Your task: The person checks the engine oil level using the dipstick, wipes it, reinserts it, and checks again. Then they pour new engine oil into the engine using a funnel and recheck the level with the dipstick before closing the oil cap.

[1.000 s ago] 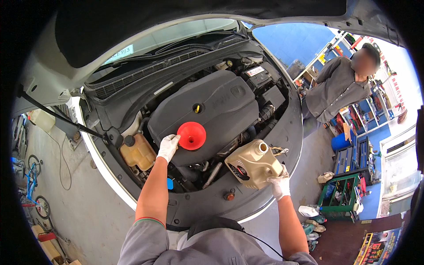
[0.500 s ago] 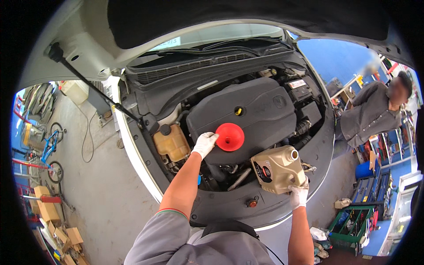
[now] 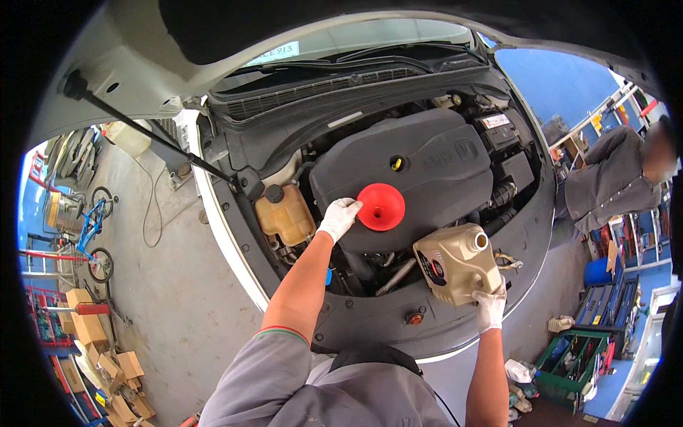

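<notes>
My left hand (image 3: 340, 217), in a white glove, pinches the rim of a red funnel (image 3: 390, 201) above the black engine cover (image 3: 455, 181). The funnel's wide mouth faces up, with a dark hole at its middle. My right hand (image 3: 491, 306), gloved too, is closed round the handle side of a gold-tan oil jug (image 3: 448, 265). The jug is tilted over the front of the engine bay, and its round white neck looks uncapped. Funnel and jug are apart. An orange-brown cap (image 3: 415, 317) shows on the front panel below the jug. Fingertips under the jug are hidden.
A black strut (image 3: 156, 135) props the raised hood (image 3: 142, 71) at the left. Beside my left forearm stands a yellowed fluid reservoir (image 3: 287, 220). At the right, a person (image 3: 612, 178) in dark clothes stands near the fender. A green crate (image 3: 569, 370) sits on the floor.
The view has shifted slightly, so the car appears a little farther right. Both hands keep their holds on the funnel and the jug. The person at the right has turned the head.
</notes>
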